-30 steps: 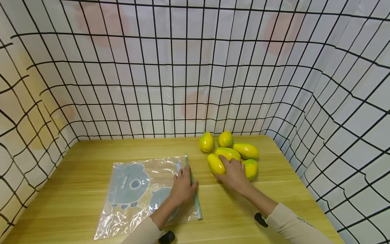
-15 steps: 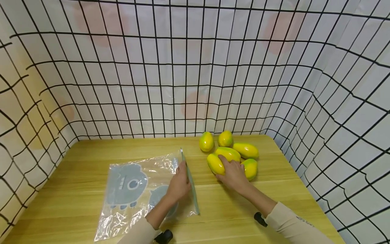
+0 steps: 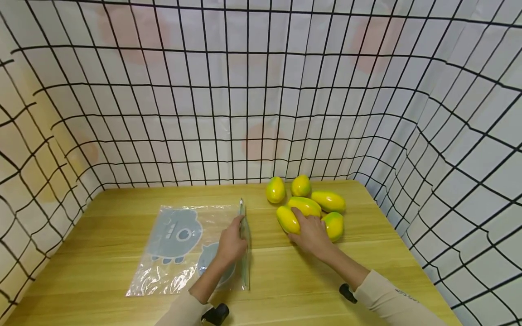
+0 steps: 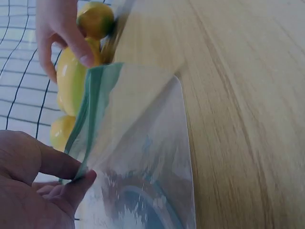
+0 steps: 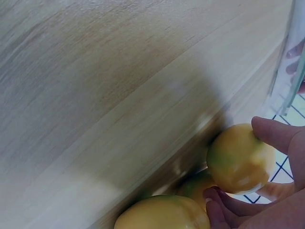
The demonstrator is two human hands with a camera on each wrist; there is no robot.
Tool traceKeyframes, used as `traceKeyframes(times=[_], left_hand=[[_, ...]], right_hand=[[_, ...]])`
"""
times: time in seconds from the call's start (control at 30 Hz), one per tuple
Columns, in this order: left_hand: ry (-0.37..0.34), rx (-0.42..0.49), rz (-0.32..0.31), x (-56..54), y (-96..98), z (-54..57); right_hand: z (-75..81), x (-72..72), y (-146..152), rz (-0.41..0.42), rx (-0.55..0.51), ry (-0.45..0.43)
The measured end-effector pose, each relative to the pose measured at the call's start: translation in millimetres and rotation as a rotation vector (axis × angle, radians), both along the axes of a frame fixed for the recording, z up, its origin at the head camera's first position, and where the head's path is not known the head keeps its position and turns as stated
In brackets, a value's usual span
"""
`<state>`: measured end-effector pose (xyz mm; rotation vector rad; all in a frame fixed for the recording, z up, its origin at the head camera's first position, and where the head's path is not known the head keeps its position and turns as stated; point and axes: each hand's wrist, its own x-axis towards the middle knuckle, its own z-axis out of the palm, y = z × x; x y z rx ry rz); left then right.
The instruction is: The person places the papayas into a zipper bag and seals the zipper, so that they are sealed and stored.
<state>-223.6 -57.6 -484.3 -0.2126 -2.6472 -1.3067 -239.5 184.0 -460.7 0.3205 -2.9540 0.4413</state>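
A clear zip bag [image 3: 179,271] with blue-grey cartoon creatures printed on it lies on the wooden table. My left hand [image 3: 232,244] pinches its green zip edge [image 4: 95,90] between thumb and fingers, and that edge is raised off the wood. To the right, my right hand [image 3: 314,233] grips a yellow mango [image 3: 287,220], thumb on one side and fingers on the other. In the right wrist view the gripped mango [image 5: 240,160] shows a greenish patch. Close around that hand lie another mango [image 3: 304,206] and a greener one [image 3: 334,225].
Farther back on the table [image 3: 122,203] are more mangoes: one at the left [image 3: 276,190], one in the middle [image 3: 301,185] and a long one at the right [image 3: 328,201]. A white curtain with a black grid [image 3: 195,113] encloses the back and sides.
My left hand has gone from resting flat on the bag's zip edge to pinching and lifting it, drawing the bag's edge leftward. My right hand stays on the mango.
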Motion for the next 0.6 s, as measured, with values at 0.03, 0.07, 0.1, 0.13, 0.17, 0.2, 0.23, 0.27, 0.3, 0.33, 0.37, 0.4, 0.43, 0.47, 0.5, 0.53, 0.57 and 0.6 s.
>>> traceKeyframes(times=[0.03,0.07,0.1,0.13,0.17,0.2,0.23,0.27,0.3,0.33,0.37,0.4,0.43,0.47,0.5,0.53,0.57,0.6], left_hand=[[0.003,0.009,0.008,-0.4,-0.8,0.4],[0.002,0.023,0.009,-0.8,-1.5,0.5],[0.003,0.039,0.011,-1.3,-2.2,0.2],[0.001,0.065,0.006,-1.7,-2.9,0.0],[-0.011,0.093,0.0,-2.3,-3.7,-0.6],[-0.025,0.123,-0.003,-2.6,-4.5,-0.8],[-0.037,0.157,-0.009,-3.0,-5.5,-0.9],[-0.048,0.19,-0.017,-3.8,-6.4,-1.6],[-0.063,0.223,-0.021,-4.4,-7.4,-2.2],[-0.081,0.255,-0.026,-5.0,-8.3,-2.2],[-0.099,0.272,-0.019,-5.4,-9.0,-2.2],[-0.112,0.284,-0.01,-5.4,-9.7,-1.7],[-0.123,0.293,-0.004,-5.5,-10.5,-1.3],[-0.131,0.294,0.003,-5.4,-11.3,-1.1],[-0.139,0.284,0.012,-5.0,-12.2,-0.5],[-0.145,0.271,0.02,-4.5,-12.9,0.2],[-0.154,0.257,0.027,-4.0,-13.7,0.4],[-0.154,0.241,0.027,-3.3,-14.5,0.7]], right_hand=[[0.3,0.1,-0.1,0.002,-0.007,-0.003],[0.4,0.1,-0.1,0.003,-0.015,-0.007],[0.5,0.0,-0.1,0.006,-0.021,-0.009],[0.3,-0.1,0.0,0.007,-0.025,-0.012],[0.1,-0.1,0.2,0.009,-0.031,-0.015],[0.2,0.1,0.3,0.01,-0.037,-0.02],[0.2,0.1,0.4,0.009,-0.043,-0.027],[0.0,-0.1,0.5,0.007,-0.047,-0.034],[0.0,-0.2,0.7,0.008,-0.048,-0.036],[0.0,0.0,0.8,0.005,-0.054,-0.044],[0.1,0.2,0.8,0.004,-0.057,-0.048],[0.3,0.3,0.8,0.002,-0.059,-0.054],[0.3,0.1,0.7,0.001,-0.061,-0.057],[0.3,0.2,0.6,0.0,-0.061,-0.059],[0.4,0.3,0.5,0.0,-0.062,-0.059],[0.8,0.6,0.3,-0.002,-0.062,-0.063],[1.0,0.7,0.3,-0.002,-0.06,-0.063],[1.3,0.8,0.3,-0.005,-0.061,-0.068]])
